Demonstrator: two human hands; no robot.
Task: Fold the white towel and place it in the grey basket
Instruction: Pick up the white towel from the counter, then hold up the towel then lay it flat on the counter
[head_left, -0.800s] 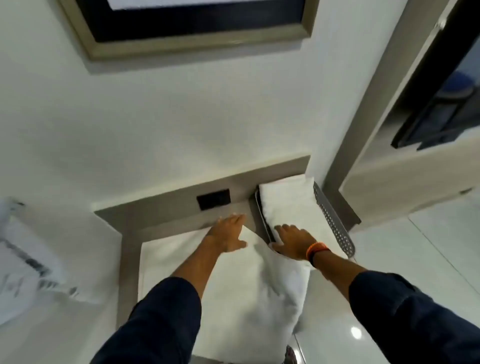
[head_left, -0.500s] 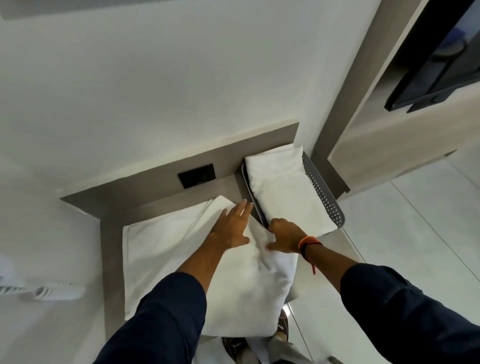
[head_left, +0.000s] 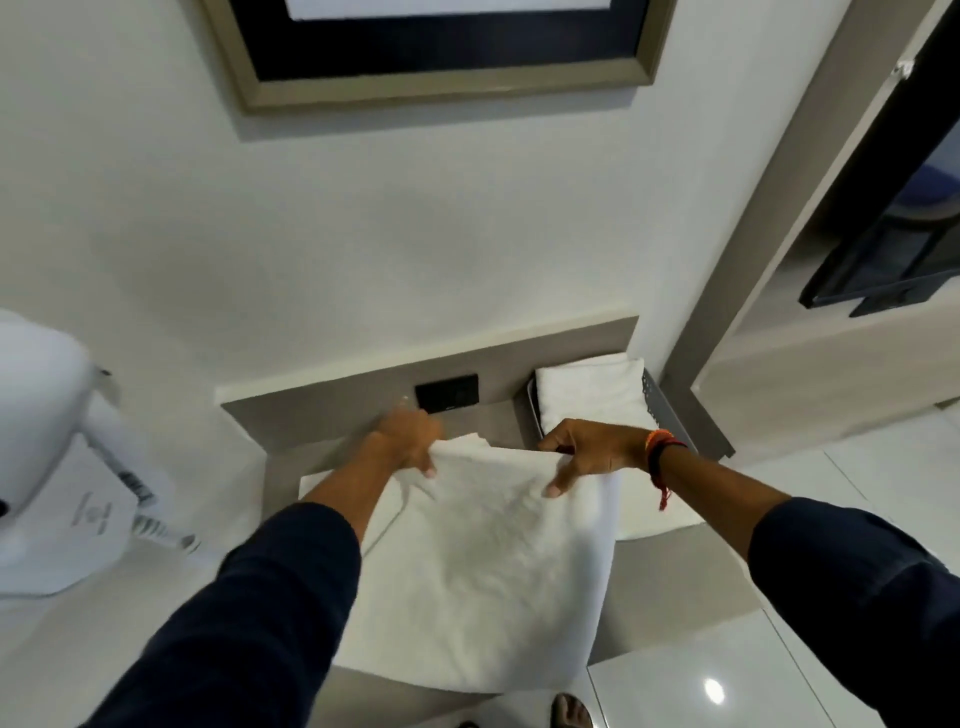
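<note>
A white towel (head_left: 483, 566) lies on a grey counter (head_left: 675, 582), its near part hanging over the front edge. My left hand (head_left: 408, 441) pinches the towel's far left corner and my right hand (head_left: 587, 452) pinches its far right corner, both lifted a little off the counter. The grey basket (head_left: 662, 402), with a perforated side, stands at the counter's far right against the wall. A folded white towel (head_left: 589, 392) fills the basket.
A black wall socket (head_left: 448, 391) sits in the grey backsplash behind my left hand. A white wall-mounted hairdryer (head_left: 47, 441) is at the left. A framed picture (head_left: 436, 52) hangs above. A doorway and glossy floor tiles (head_left: 779, 665) lie to the right.
Both hands went from pressing flat on the towel to gripping its far edge and lifting it. The camera tilted upward, bringing the picture frame back into view.
</note>
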